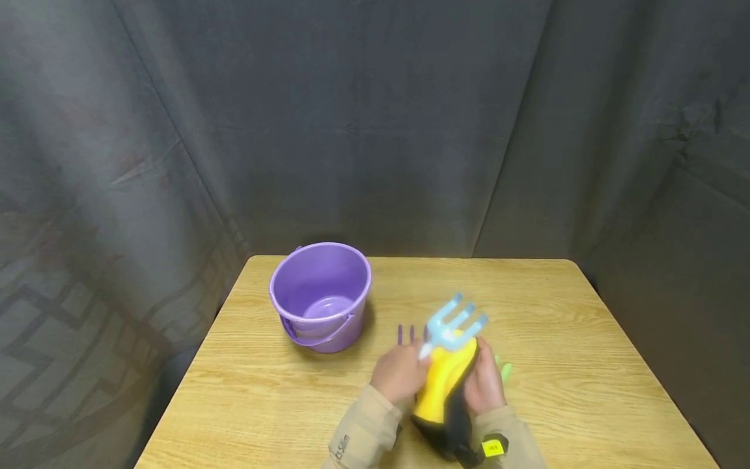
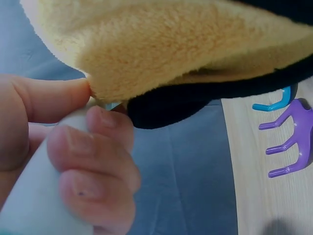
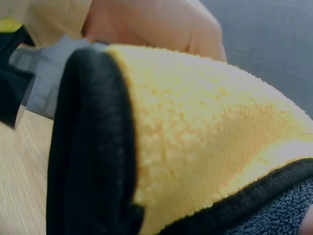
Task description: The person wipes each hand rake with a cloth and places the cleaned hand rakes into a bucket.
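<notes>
My left hand (image 1: 401, 371) grips the pale handle (image 2: 44, 191) of a light blue toy hand fork (image 1: 448, 330), its three tines pointing up and away. Around this fork's upper part lies a yellow cloth with dark edging (image 1: 442, 384), fluffy and grey on its other side. My right hand (image 1: 485, 384) holds the cloth from the right, its fingers mostly hidden behind the fabric. In the left wrist view, the left thumb touches the cloth where it meets the handle. Beyond the left hand, a purple toy fork (image 1: 412, 335) lies on the table, partly covered.
A purple bucket (image 1: 351, 332) stands on the wooden table (image 1: 562, 312), left of the hands, its handle hanging down in front. Light green tips (image 1: 506, 372) show beside the right hand. In the left wrist view, a teal tool (image 2: 274, 104) lies by the purple fork. Grey curtains (image 1: 375, 130) surround the table.
</notes>
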{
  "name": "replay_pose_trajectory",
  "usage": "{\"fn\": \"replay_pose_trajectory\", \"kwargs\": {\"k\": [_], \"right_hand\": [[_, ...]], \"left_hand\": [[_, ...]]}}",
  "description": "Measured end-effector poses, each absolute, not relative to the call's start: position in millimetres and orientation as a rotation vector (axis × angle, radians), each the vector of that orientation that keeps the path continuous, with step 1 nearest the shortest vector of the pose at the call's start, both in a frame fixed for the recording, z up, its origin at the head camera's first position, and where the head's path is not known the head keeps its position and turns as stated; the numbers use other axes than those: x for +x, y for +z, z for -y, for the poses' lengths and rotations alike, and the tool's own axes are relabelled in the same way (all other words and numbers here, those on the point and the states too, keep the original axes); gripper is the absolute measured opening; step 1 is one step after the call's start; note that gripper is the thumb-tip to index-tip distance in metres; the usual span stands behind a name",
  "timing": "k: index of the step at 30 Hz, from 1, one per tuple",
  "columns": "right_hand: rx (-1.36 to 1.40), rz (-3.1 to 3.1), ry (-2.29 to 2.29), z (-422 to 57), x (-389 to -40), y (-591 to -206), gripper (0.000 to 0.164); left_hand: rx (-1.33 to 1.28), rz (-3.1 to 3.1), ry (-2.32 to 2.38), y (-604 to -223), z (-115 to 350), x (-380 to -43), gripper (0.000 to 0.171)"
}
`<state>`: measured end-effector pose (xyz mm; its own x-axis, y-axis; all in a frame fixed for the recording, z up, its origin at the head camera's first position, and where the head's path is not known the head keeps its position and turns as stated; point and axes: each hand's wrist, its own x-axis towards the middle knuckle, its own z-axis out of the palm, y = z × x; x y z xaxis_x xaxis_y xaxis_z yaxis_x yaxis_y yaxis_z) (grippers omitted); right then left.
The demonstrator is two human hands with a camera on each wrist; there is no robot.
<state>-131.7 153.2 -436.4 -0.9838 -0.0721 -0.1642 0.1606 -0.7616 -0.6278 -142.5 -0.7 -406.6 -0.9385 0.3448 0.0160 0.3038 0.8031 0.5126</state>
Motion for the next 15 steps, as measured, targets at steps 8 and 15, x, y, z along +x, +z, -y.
{"fn": "replay_pose_trajectory", "kwargs": {"k": [8, 15], "right_hand": [[0.215, -0.927, -2.835, -160.1, -132.5, -438.4, 0.031], [0.216, -0.884, -2.880, -165.7, -135.0, -438.6, 0.035]], "left_hand": [[0.517, -2.890, 0.831, -409.8, -0.8, -139.8, 0.047], [0.529, -2.906, 0.828, -411.2, -2.8, -138.1, 0.035]]}}
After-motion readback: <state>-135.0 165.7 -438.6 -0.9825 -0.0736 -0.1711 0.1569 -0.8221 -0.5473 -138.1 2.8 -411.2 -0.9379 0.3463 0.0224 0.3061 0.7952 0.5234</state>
